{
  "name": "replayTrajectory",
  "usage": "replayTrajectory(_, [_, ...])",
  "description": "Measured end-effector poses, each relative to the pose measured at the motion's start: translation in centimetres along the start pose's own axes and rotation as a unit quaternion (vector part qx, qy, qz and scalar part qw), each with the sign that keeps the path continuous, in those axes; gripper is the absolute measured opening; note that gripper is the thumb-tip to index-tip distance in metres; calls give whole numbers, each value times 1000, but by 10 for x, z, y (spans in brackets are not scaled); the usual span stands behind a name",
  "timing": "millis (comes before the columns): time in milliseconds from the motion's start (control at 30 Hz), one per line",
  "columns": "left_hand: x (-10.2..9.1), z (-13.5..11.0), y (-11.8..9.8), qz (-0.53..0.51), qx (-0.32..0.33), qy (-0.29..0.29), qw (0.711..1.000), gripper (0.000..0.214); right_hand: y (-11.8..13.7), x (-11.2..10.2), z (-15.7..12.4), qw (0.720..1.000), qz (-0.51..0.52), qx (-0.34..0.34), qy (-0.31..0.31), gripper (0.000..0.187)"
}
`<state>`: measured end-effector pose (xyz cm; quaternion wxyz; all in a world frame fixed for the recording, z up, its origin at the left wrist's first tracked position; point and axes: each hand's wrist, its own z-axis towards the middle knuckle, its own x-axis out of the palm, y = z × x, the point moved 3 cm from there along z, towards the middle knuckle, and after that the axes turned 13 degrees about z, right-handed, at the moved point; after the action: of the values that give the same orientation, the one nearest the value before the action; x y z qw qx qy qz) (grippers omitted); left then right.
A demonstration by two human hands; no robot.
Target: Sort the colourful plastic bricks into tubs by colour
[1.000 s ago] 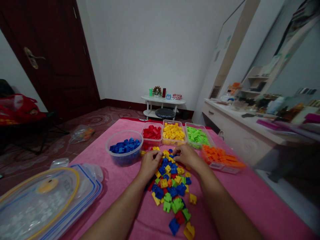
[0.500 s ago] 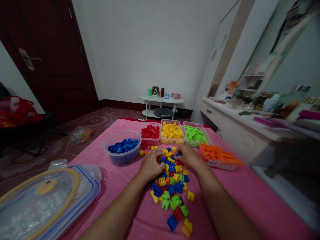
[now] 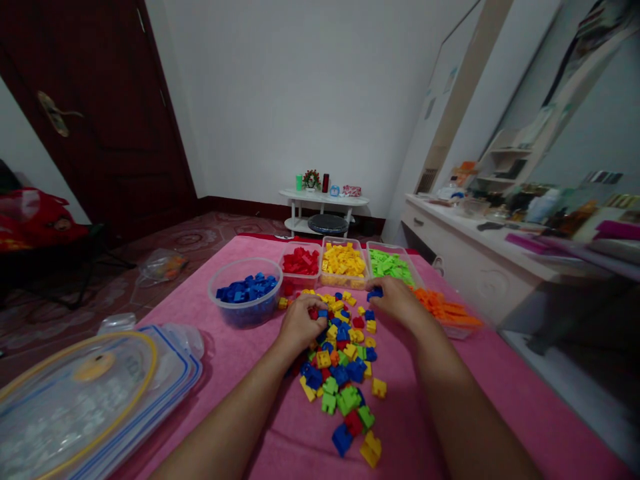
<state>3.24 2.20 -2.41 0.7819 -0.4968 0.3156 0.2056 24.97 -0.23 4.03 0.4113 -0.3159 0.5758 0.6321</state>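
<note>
Currently I see the right hand pinching a blue plastic toy block, while the left hand curls over the heap of mixed-colour plastic blocks; whether it grips one, I cannot tell. Left of that hand stands a round clear plastic tub of blue blocks. The right hand partly hides a clear tray of orange blocks beside it.

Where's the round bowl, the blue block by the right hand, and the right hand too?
Round bowl (image 3: 245,316): head view, on its front wall.
Blue block (image 3: 375,293): head view, on the middle of its visible part.
Right hand (image 3: 394,300): head view, on the back of it.
</note>
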Motion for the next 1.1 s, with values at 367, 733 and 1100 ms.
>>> replayTrajectory(367, [-37,-5,-36,205,88,-43,974,23,50,-24,-15,986,136,-80,-50,21])
replayTrajectory(733, [-34,-7,-31,294,90,114,945,28,70,-4,-25,991,68,-95,65,17])
replayTrajectory(1100, [-34,-7,-32,286,76,69,953,16,85,16,-46,977,-71,-49,195,26])
